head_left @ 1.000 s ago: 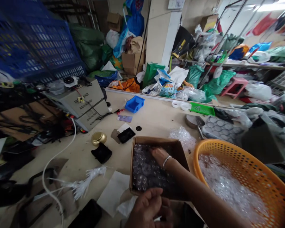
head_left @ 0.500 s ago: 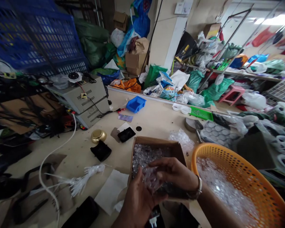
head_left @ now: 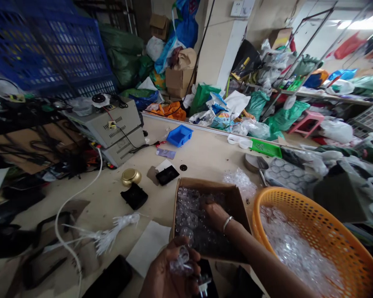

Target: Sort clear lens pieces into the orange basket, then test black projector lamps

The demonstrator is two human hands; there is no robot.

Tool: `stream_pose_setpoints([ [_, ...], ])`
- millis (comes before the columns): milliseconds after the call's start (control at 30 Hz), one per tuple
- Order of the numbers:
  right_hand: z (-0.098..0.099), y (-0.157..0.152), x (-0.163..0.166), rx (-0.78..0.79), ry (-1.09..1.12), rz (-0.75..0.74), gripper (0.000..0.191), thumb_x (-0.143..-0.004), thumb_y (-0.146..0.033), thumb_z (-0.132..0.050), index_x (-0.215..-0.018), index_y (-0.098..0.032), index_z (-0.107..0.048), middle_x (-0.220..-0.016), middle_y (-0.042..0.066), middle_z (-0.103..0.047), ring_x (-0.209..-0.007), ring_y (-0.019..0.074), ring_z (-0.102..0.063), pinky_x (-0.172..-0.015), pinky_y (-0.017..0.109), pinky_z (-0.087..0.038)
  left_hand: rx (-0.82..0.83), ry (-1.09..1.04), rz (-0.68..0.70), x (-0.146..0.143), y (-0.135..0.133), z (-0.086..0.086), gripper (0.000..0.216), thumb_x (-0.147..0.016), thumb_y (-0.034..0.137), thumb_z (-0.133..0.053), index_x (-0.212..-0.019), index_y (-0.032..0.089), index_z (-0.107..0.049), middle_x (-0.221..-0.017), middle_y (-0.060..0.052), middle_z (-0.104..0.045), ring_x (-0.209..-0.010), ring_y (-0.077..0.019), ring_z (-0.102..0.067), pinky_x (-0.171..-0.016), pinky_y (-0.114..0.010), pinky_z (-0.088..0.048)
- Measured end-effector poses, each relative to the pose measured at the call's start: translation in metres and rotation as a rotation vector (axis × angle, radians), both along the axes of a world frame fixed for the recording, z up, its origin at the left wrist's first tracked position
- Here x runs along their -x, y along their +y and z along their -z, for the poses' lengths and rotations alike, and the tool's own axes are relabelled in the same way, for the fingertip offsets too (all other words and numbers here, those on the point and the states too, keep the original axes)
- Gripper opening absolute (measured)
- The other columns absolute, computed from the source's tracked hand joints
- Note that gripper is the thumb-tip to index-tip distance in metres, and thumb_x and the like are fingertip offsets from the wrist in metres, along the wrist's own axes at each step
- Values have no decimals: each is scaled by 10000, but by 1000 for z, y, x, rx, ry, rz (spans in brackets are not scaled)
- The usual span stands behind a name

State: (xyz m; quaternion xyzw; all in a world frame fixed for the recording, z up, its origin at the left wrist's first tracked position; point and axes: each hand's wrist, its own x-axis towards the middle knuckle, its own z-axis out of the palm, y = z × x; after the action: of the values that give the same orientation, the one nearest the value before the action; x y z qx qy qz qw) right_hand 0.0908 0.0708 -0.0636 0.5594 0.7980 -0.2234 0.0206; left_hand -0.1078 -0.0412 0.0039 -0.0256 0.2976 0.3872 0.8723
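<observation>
A brown cardboard box [head_left: 205, 184] on the table holds many small clear plastic pieces [head_left: 189, 217]. My right hand [head_left: 215, 215], with a silver bracelet at the wrist, reaches down into the box among the pieces; its fingertips are hidden. My left hand [head_left: 167, 275] is at the bottom edge, in front of the box, with its fingers curled round a small bunch of the clear pieces [head_left: 181, 260]. A small white part [head_left: 203, 284] shows just below that hand.
An orange perforated basket [head_left: 326, 219] with more clear pieces stands right of the box. On the table lie a gold dome [head_left: 131, 176], black pads [head_left: 134, 195], a white tassel bundle [head_left: 107, 238], white paper [head_left: 149, 246], a blue bin [head_left: 179, 135], grey equipment boxes [head_left: 111, 128].
Half a second ago both hands met above the box's front edge with clear pieces between them. Now my right hand is back in the box and my left has drawn down with a bunch.
</observation>
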Motion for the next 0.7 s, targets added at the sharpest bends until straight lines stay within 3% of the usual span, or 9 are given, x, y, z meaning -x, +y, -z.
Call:
stream_pose_setpoints([
  [233,-6,9,20,-75,70,-33,330,-707,-81,-498,-1019,-163,-568,-962,94,-592,-852,183,-575,-745,250,-407,91,164,7,-8,0,1,185,-850,315,-418,-963,195,-502,-583,-26,-618,-538,-161,-586,-498,-270,-407],
  [433,-3,14,34,-89,151,-65,66,-721,-169,-599,-757,-149,-651,-952,93,-586,-749,155,-597,-688,234,-430,171,206,2,-11,5,-5,220,-851,339,-412,-1025,209,-446,-616,-35,-632,-532,-165,-588,-494,-265,-398],
  [567,-32,-2,4,-171,248,30,94,-757,-229,-575,-762,-144,-617,-799,54,-615,-723,145,-583,-680,230,-445,171,260,-30,-14,6,-7,271,-831,333,-447,-1056,182,-446,-707,-70,-651,-611,-187,-600,-528,-298,-432],
  [700,-66,-47,-64,-306,435,408,239,-780,-386,-511,-791,-164,-599,-689,34,-635,-611,145,-582,-560,226,-461,16,175,17,-60,10,-7,230,-776,331,-526,-919,151,-514,-714,-84,-634,-619,-177,-576,-568,-303,-430],
])
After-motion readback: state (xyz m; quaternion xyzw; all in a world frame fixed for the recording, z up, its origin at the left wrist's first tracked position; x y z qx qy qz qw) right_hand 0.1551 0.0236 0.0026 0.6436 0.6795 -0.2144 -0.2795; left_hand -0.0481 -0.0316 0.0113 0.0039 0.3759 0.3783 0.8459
